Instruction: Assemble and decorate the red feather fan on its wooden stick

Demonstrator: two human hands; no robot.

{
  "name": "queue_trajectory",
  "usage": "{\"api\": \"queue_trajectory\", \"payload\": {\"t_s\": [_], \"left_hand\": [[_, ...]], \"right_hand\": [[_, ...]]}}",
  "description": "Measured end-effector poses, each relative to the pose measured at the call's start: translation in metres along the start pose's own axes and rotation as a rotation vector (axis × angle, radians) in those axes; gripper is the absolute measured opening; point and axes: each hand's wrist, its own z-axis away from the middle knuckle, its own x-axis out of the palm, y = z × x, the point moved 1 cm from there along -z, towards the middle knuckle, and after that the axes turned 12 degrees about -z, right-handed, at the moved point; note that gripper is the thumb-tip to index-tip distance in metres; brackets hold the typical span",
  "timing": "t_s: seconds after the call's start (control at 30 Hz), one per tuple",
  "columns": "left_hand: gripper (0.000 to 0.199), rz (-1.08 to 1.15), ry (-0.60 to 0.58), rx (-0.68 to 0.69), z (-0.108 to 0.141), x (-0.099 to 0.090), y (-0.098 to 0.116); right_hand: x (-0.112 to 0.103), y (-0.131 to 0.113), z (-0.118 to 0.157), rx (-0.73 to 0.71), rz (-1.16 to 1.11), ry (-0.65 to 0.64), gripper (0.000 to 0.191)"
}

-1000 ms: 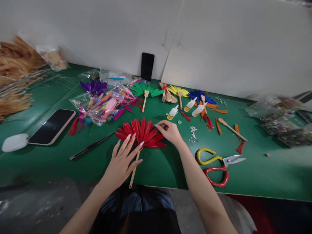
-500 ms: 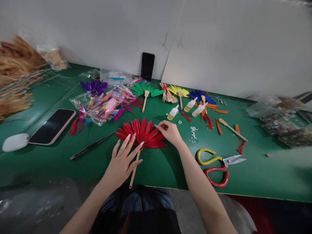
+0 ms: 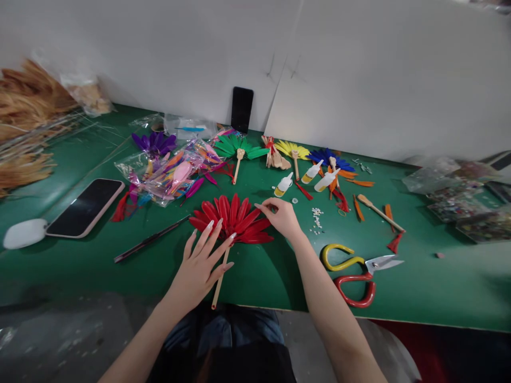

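A red feather fan [image 3: 233,215] lies on the green table, its thin wooden handle [image 3: 220,281] pointing toward the front edge. My left hand [image 3: 204,258] rests over the fan's lower left part and the top of the handle, fingers spread. At the fan's upper right edge, my right hand [image 3: 277,215] has thumb and index finger pinched together by a red feather tip; whatever lies between the fingertips is too small to make out. Small white beads [image 3: 316,219] are scattered to the right of my right hand.
Scissors [image 3: 365,268] lie at right, dark tweezers [image 3: 149,240] and a phone [image 3: 85,207] at left. Glue bottles [image 3: 283,184], green [image 3: 239,146], yellow [image 3: 293,149] and blue [image 3: 333,158] fans and bagged feathers [image 3: 175,173] sit behind. Plastic bags [image 3: 471,199] lie far right.
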Motion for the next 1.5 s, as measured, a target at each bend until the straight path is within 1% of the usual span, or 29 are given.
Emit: {"api": "queue_trajectory", "payload": {"t_s": [0.1,0.2,0.4,0.63,0.8,1.03,1.13,1.3,1.5], "left_hand": [[0.049,0.002,0.001,0.005,0.000,0.000,0.000],[0.048,0.005,-0.008,0.010,0.000,0.000,0.000],[0.053,0.025,0.017,-0.018,-0.002,0.001,-0.002],[0.050,0.015,0.008,0.000,-0.004,0.001,-0.002],[0.050,0.002,-0.003,0.013,-0.003,0.001,-0.002],[0.050,0.012,-0.008,0.020,-0.006,-0.001,-0.001],[0.052,0.026,0.008,0.003,-0.008,-0.001,-0.002],[0.053,0.036,0.021,-0.025,-0.011,0.000,-0.005],[0.052,0.033,0.016,-0.026,-0.011,0.001,-0.005]], "right_hand": [[0.004,0.000,-0.002,-0.031,0.016,0.023,0.024],[0.008,0.000,-0.005,-0.035,0.027,0.007,0.022],[0.009,0.000,-0.007,-0.021,0.032,-0.086,0.022],[0.006,0.002,-0.017,-0.033,0.021,-0.202,0.026],[0.007,0.003,-0.025,-0.005,0.026,-0.265,0.026],[0.011,0.005,-0.022,0.006,0.050,-0.230,0.027],[0.011,0.005,-0.022,0.020,0.060,-0.213,0.026],[0.009,0.005,-0.020,0.051,0.058,-0.174,0.026],[0.005,0.007,-0.016,0.045,0.012,-0.107,0.027]]}}
